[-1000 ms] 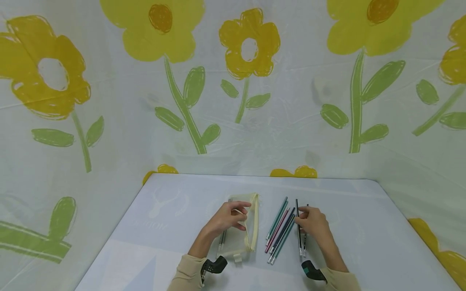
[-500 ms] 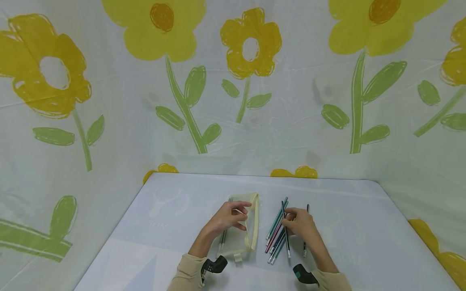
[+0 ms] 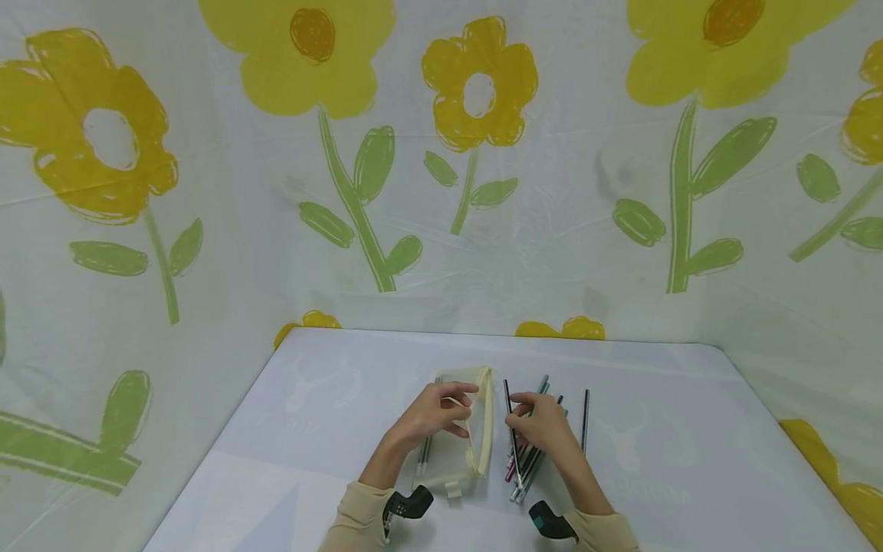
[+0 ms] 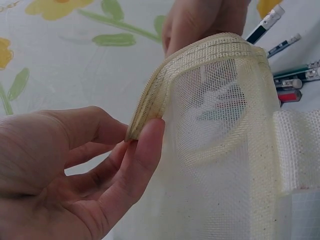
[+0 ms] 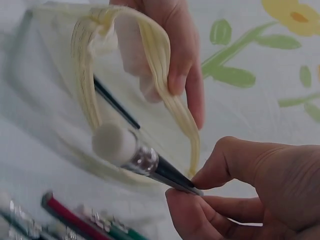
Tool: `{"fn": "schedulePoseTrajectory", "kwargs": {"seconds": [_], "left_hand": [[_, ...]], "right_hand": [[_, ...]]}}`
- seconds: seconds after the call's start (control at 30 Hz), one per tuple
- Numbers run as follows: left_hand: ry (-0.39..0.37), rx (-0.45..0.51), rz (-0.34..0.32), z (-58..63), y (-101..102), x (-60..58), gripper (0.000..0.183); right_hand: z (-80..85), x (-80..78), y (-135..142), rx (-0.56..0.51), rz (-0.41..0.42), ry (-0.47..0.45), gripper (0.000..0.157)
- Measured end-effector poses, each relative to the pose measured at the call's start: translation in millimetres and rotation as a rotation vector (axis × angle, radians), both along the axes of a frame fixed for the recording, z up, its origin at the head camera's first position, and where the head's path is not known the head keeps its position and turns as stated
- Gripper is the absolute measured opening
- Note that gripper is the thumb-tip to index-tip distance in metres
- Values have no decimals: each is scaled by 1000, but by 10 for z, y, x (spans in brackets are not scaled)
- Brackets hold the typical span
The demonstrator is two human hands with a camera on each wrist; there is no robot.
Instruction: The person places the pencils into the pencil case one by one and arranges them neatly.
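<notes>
My left hand (image 3: 433, 414) pinches the zippered edge (image 4: 150, 107) of a pale yellow mesh pencil case (image 3: 448, 466) between thumb and fingers, and its mouth stands apart. Through the mesh, pencils (image 3: 425, 452) show along the case's left side. My right hand (image 3: 546, 423) holds a dark pencil (image 3: 510, 410) between thumb and fingertips, just right of the case. In the right wrist view this pencil's white eraser (image 5: 114, 143) faces the camera, in front of the case's mouth. Beneath the right hand lies a pile of green, red and dark pencils (image 3: 527, 465), partly hidden.
A single dark pencil (image 3: 585, 418) lies right of the pile, its lower end hidden by the right forearm. The white table (image 3: 331, 418) reaches back to a flower-printed sheet (image 3: 524, 268) hanging behind it.
My right hand has carried the dark pencil leftward from beside the lone pencil, over the pile, to near the case. The left hand keeps its place on the zippered edge.
</notes>
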State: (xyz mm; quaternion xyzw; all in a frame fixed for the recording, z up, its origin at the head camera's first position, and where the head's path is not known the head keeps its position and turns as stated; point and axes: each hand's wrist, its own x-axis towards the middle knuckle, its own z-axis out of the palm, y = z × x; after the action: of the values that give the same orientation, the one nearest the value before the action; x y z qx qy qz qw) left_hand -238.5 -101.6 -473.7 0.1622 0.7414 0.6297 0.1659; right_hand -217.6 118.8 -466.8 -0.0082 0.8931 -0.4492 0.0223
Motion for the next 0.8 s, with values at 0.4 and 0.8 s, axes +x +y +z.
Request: {"fn": "schedulePoseTrajectory", "kwargs": {"seconds": [0.4,0.8], "left_hand": [[-7,0,-12,1,8,17,43],[-5,3,-21,7,11,-12,42]], "right_hand": [[-41,-62,-239,-150,24,-27,47],[-40,-132,-316,-180,-41,-20,47]]}}
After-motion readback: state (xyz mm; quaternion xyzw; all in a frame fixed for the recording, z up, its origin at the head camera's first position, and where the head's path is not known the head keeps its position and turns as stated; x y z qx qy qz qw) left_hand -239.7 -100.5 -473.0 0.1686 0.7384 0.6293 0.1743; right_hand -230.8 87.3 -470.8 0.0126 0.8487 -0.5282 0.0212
